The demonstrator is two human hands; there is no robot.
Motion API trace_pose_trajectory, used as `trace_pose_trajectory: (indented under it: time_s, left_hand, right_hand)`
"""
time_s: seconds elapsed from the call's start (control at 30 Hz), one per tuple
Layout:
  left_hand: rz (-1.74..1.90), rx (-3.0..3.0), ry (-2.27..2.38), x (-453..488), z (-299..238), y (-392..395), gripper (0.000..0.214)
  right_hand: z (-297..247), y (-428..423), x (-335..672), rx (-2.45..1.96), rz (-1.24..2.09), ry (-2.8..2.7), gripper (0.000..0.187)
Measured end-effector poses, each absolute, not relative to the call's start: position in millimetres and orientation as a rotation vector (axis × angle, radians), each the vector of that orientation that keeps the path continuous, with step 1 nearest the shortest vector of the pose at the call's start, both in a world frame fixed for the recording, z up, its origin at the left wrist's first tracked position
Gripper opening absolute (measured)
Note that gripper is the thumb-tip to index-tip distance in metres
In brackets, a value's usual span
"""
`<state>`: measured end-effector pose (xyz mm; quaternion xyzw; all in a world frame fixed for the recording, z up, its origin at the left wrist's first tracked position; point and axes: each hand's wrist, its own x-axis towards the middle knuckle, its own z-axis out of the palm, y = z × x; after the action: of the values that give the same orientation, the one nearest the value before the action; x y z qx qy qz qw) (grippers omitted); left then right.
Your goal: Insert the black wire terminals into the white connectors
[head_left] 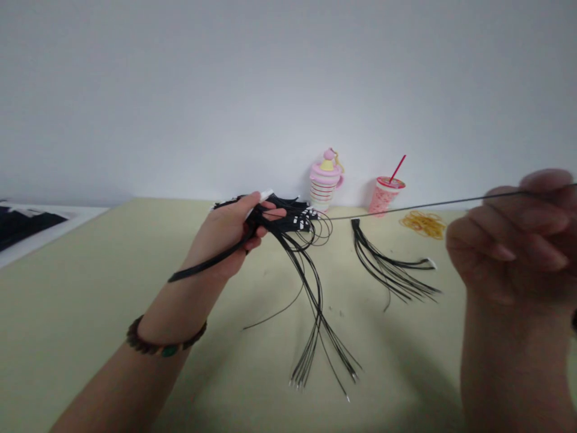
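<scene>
A bundle of thin black wires (311,282) is gripped in my left hand (234,231), its loose ends fanning down over the table. A thicker black cable end sticks out of that hand toward my wrist, and a small white piece (267,195) shows by the thumb. Raised at the right, my right hand (518,234) pinches one black wire (419,205), drawn nearly straight between the hands. Behind my left hand lies a pile of black cables with white connectors (302,219), partly covered by it.
Another black wire bundle (383,264) lies on the pale table (103,300). Yellow rubber bands (422,224) sit at the back right. A pink-lidded striped cup (325,180) and a pink cup with a red straw (385,195) stand by the wall. Tiny white bits (341,313) are scattered mid-table.
</scene>
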<state>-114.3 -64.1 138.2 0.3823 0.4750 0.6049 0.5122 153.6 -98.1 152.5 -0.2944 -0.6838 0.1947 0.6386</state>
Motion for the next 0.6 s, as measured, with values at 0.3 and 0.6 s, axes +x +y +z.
trace_pose_trajectory:
  time_s: [0.3,0.6]
  left_hand:
    - [1.267,1.039,1.056,-103,141,-84,0.022]
    - [1.230,1.039,1.070,-101,136,-83,0.024]
  right_hand:
    - [133,-95,83,-0.942,0.509,-1.923,0.017]
    - [123,-101,67,-0.929,0.368,-2.014,0.023]
